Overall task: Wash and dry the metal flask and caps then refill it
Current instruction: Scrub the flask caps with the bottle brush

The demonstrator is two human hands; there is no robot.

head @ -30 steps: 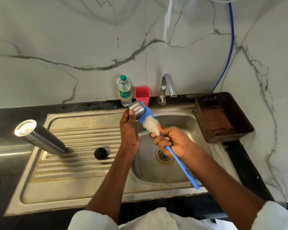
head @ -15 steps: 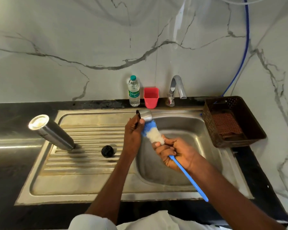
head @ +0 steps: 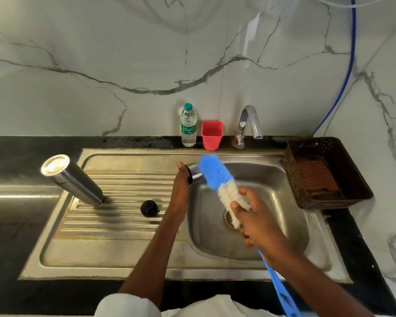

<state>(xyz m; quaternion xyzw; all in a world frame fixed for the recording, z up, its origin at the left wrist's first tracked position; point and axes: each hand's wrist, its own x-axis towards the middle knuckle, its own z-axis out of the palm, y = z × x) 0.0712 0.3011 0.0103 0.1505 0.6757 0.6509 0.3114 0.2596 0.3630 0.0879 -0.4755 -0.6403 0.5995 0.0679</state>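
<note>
Left hand (head: 181, 186) pinches a small steel flask cap (head: 193, 171) over the steel sink basin (head: 272, 179); right hand (head: 258, 223) grips a blue-and-white bristle brush (head: 217, 177). Wet, light, probably slippery: hold its rim.

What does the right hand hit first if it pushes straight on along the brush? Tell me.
Likely the steel cap held by the left hand; the right hand aims the brush at it. Depth is unclear.

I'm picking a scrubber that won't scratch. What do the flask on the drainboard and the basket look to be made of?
The flask looks like brushed stainless steel: silvery with soft streaked reflections. The basket looks like dark brown moulded plastic with a perforated, woven-look wall, though real wicker can't be ruled out.
</note>
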